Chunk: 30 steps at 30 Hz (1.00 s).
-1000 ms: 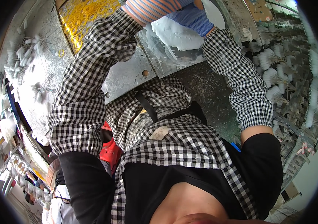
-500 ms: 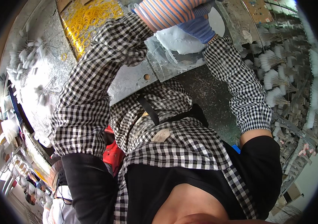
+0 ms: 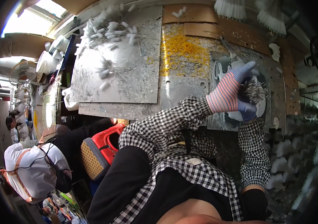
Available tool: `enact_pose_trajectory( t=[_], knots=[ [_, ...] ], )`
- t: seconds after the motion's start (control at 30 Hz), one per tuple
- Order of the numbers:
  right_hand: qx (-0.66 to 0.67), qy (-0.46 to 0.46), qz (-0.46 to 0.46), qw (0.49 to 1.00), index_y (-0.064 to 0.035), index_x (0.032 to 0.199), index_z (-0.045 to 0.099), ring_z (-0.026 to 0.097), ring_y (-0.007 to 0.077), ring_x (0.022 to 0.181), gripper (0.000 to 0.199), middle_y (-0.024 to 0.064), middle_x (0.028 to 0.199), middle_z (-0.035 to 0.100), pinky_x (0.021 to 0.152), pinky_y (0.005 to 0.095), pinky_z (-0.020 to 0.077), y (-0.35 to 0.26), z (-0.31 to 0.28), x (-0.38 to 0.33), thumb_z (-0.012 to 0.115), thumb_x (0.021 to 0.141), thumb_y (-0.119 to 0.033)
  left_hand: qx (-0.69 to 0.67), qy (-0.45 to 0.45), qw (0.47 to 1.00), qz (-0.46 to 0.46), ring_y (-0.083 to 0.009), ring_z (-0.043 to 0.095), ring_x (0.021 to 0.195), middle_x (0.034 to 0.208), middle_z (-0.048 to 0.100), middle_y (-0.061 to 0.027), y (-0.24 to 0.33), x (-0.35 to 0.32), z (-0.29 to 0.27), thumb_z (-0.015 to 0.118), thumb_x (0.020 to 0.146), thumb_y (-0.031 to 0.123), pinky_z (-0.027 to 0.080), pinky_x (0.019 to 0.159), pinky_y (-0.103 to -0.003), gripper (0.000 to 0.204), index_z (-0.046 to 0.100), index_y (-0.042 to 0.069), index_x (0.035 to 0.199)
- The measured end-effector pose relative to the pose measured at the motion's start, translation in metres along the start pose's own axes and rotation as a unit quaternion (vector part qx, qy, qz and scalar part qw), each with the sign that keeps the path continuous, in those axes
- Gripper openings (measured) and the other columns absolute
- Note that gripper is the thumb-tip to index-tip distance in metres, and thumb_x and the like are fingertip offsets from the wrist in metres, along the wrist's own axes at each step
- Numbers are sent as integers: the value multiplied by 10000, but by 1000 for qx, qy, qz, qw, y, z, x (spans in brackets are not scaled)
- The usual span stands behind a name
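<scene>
My left hand (image 3: 226, 92), in an orange-and-blue striped glove, is closed around one side of a bundle of thin metal wires (image 3: 256, 92). Below it, my right hand (image 3: 247, 111), in a blue glove, presses against the bundle's lower side; its fingers are partly covered. The wire ends point up in a loose, spiky cluster, while the bundle's other end is hidden. Beneath both hands, white paste (image 3: 218, 71) is smeared over a dark plate on the metal worktable (image 3: 184, 89).
Many yellow rings (image 3: 183, 50) lie left of my hands. Further left, small white-tipped wire brushes (image 3: 112, 31) cover a metal sheet (image 3: 136, 89). Bundled brushes (image 3: 289, 156) crowd the right side. A red stool (image 3: 108, 140) and a person in white (image 3: 41, 170) are at the left.
The view has swung left and shows more of the table, so my hands appear lower and further right. The wire bundle, out of sight before, now shows between them.
</scene>
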State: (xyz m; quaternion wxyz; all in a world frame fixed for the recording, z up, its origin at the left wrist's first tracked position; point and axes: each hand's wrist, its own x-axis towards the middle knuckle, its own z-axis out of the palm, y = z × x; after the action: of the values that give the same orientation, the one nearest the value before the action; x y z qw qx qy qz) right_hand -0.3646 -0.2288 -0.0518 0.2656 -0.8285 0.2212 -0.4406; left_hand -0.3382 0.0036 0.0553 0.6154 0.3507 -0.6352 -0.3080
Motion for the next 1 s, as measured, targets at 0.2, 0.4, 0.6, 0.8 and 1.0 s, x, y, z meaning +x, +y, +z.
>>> enact_pose_trajectory(
  t=[0.2,0.4,0.6,0.8,1.0],
  knots=[
    [-5,-27,159,987,-51,1338,529,527,285,1229,614,138,1303,561,1045,426,429,-189,-45,-141,765,831,-304,136,-86,985,67,-340,661,1074,1074,717,-113,39,10,-8,847,653,163,473,1019,-412,402,684,117,1017],
    [-50,-111,12,993,-50,1239,617,569,345,1206,532,171,1233,631,1078,419,431,-189,-42,-93,764,806,-324,582,-347,734,-45,-277,700,956,938,732,-57,72,8,-118,692,804,127,507,898,-433,197,683,143,1000],
    [-180,-220,-25,958,-111,919,727,672,327,897,172,124,899,706,859,443,531,-158,36,-17,665,830,-245,746,-479,417,-200,-268,713,936,914,752,-80,24,-35,-169,602,908,173,474,885,-444,167,744,142,990],
    [-166,-125,-157,966,-144,695,575,606,288,756,76,90,729,573,674,426,461,-87,97,-14,629,746,-161,716,-435,510,-195,-220,706,870,868,750,-21,49,-41,-158,639,858,212,433,843,-412,136,767,175,887],
    [-616,-146,-279,722,-95,734,582,585,280,651,87,88,697,570,638,392,479,67,74,-22,567,811,-57,725,-236,631,-142,-233,704,808,765,688,-2,112,-55,-159,612,854,206,476,753,-376,63,661,207,893]
  ],
)
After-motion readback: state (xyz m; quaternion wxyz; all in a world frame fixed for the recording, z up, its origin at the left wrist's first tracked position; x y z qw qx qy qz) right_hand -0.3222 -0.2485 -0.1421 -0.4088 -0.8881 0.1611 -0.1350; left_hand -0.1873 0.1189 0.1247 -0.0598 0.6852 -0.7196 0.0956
